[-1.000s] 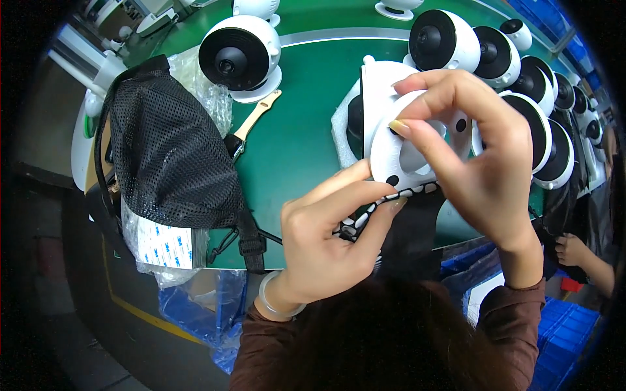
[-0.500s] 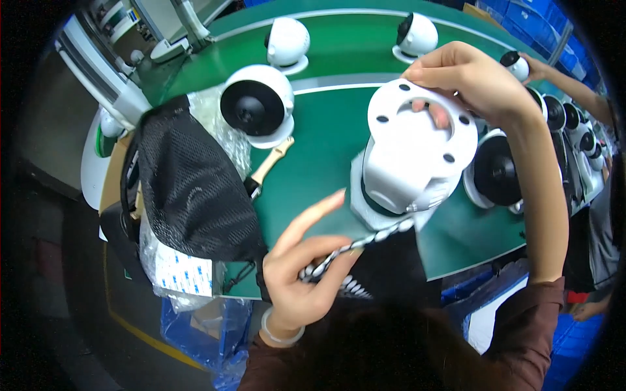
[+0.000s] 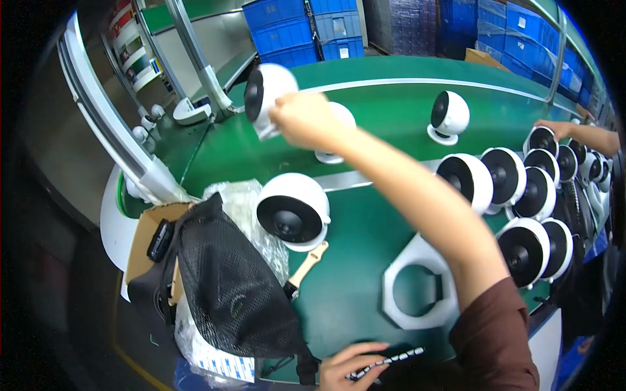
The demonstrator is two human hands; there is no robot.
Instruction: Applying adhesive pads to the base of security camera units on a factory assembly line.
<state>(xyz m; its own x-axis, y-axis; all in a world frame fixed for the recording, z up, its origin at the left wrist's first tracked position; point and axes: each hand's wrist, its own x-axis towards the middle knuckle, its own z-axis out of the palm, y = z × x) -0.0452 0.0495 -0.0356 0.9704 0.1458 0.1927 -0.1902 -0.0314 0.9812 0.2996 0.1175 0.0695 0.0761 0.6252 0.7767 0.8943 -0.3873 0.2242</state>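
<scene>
My right arm stretches across the bench to the far left. My right hand grips a ball-shaped white camera with a dark round front, its base pointing down above the green conveyor belt. Behind that hand, another white camera stands partly hidden. My left hand, low by the near edge, pinches a thin black-and-white strip. An octagonal white ring fixture lies on the green bench just beyond it. Left of the ring, a larger-looking white camera stands near a wooden-handled brush.
A black mesh bag droops over a cardboard box at the left. Several white cameras crowd the right side, where another person's hand touches one. One more camera is on the belt; blue crates are stacked beyond.
My right hand has gone from an upturned camera over the ring fixture to far left, holding a camera base-down. The ring is now bare. My left hand keeps the strip. The view has tilted up.
</scene>
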